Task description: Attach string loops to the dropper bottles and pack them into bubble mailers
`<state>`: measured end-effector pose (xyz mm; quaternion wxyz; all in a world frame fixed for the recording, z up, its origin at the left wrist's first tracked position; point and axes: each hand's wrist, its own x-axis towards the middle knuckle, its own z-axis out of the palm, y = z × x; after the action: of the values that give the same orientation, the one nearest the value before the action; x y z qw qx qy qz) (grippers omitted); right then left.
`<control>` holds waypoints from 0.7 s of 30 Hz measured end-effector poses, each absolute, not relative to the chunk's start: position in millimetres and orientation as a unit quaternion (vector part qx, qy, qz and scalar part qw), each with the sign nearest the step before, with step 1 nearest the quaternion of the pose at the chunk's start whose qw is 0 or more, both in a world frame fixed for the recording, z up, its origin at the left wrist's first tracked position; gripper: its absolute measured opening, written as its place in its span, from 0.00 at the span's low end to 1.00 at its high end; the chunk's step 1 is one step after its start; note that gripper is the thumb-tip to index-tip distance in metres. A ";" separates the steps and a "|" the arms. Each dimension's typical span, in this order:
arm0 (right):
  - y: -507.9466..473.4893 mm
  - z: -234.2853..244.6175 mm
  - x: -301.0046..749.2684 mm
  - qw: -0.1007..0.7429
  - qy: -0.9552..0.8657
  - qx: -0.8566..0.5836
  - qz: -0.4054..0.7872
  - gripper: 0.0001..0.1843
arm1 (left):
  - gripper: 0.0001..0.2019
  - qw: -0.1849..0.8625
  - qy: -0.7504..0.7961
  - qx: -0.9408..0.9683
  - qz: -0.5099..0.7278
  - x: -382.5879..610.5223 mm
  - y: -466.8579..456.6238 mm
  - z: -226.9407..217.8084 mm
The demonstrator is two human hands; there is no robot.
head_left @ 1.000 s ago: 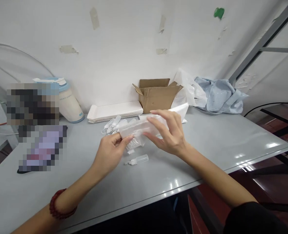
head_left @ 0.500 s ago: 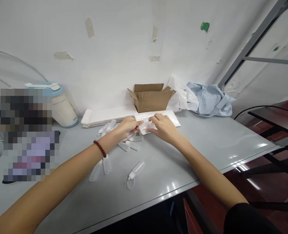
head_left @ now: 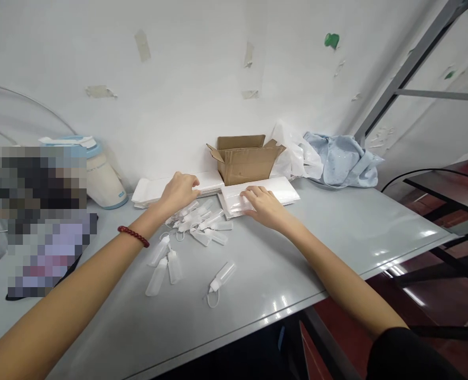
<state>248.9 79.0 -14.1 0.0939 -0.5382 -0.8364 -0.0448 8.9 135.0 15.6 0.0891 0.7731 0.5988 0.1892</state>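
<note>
My left hand [head_left: 179, 191], a dark red bead bracelet at its wrist, is over the front of a flat white stack [head_left: 149, 190]. Its fingers are bent, with a gap between thumb and fingertips and nothing seen in them. My right hand [head_left: 266, 207] has its fingers and thumb on a clear plastic packet [head_left: 234, 202], which lies on a second white stack [head_left: 285, 190]; the palm side is hidden. Between and below the hands lies a pile of small translucent squeeze bottles [head_left: 196, 217] with looped caps. A single bottle [head_left: 223, 275] lies apart, nearer the front edge.
An open cardboard box [head_left: 245, 164] stands at the wall behind the stacks. To its right are a white plastic bag [head_left: 295, 153] and a light blue cloth [head_left: 339, 161]. A cream tumbler with a blue lid [head_left: 106, 182] leans at the left. The table's front edge [head_left: 273, 317] is close.
My left hand has let go of the plastic packet and moved left and up to the other white stack, uncovering the bottle pile. The packet now lies flatter under my right hand, which has barely moved.
</note>
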 end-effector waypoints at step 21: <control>79.6 -15.7 239.1 0.116 -0.859 -0.497 -0.049 0.16 | 0.09 0.008 0.592 0.795 0.131 -14.2 155.3 7.7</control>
<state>239.1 79.6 -15.7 0.1157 -0.4969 -0.8587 -0.0492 -14.2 155.3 7.7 0.0083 0.7955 0.5917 0.1306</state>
